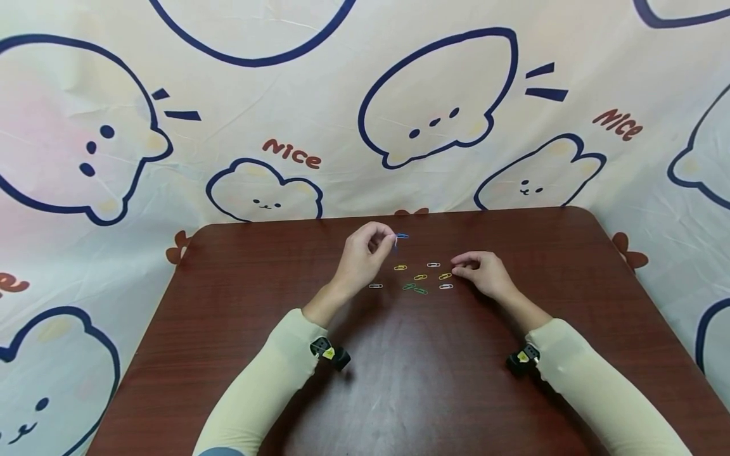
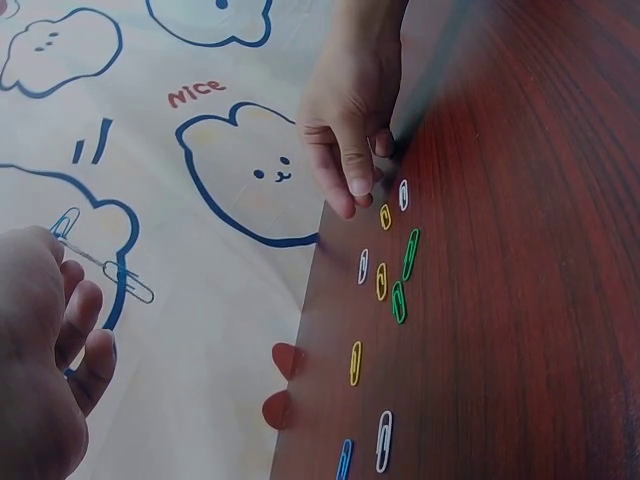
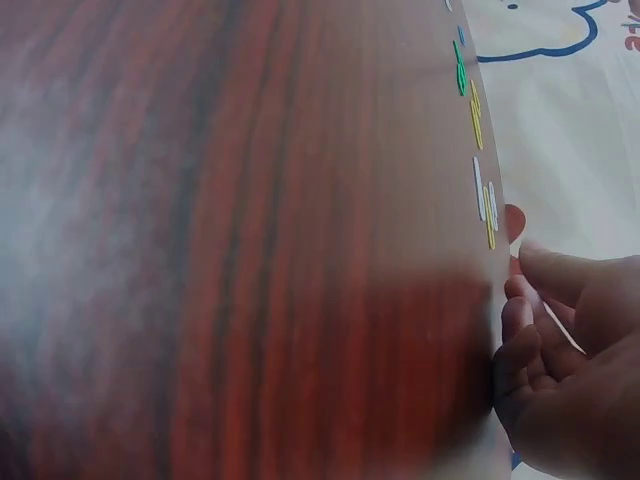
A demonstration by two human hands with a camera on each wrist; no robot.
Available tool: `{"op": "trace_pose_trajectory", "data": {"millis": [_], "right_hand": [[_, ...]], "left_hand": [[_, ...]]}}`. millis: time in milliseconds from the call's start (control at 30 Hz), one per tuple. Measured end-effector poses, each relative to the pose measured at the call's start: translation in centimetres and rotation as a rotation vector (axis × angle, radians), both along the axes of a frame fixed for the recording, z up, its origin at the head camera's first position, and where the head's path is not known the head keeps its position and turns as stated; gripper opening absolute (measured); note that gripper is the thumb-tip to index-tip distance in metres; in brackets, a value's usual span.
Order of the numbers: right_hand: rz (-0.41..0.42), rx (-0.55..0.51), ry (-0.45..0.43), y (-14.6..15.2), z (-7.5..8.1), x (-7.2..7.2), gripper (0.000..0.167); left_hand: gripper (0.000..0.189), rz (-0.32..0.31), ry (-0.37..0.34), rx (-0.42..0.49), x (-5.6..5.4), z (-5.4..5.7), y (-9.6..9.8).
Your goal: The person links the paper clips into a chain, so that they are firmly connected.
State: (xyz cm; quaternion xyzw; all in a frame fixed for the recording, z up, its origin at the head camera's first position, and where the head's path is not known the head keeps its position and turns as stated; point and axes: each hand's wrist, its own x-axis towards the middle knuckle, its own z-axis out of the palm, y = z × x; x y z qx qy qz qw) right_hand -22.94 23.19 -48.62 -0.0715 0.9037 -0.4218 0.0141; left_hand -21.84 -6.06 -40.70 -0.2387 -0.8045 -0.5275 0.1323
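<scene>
My left hand is raised over the far part of the table and pinches a short chain of paper clips between thumb and fingertips. In the left wrist view the chain shows a blue paper clip near the fingertips and another blue paper clip dangling, with a thin pale link between. My right hand hovers by the right end of the loose clips, fingers loosely extended. Its fingertips are right beside a yellow paper clip, and nothing shows between them.
Loose on the brown table lie several clips, among them a green paper clip, a white paper clip and a blue paper clip. Behind the far edge hangs a cartoon-printed cloth.
</scene>
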Motion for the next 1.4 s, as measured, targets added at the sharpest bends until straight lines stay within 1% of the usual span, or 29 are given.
{"op": "trace_pose_trajectory", "data": {"millis": [333,733,1133,1300,1400], "right_hand": [[0.017,0.02,0.011,-0.6,0.0,0.0,0.017],[0.029,0.086,0.025,-1.0,0.0,-0.1,0.016],[0.029,0.147,0.039,-1.5,0.0,-0.1,0.01],[0.043,0.176,0.057,-1.6,0.0,-0.1,0.007],[0.052,0.182,0.051,-1.6,0.1,-0.1,0.007]], "left_hand": [[0.006,-0.017,0.037,0.014,-0.1,-0.1,0.1],[0.006,-0.013,0.029,0.022,-0.1,-0.1,0.2],[0.005,-0.016,0.033,0.027,-0.2,-0.2,0.2],[0.006,-0.016,0.033,0.025,-0.2,-0.3,0.2],[0.006,-0.018,0.035,0.022,-0.2,-0.3,0.2]]}}
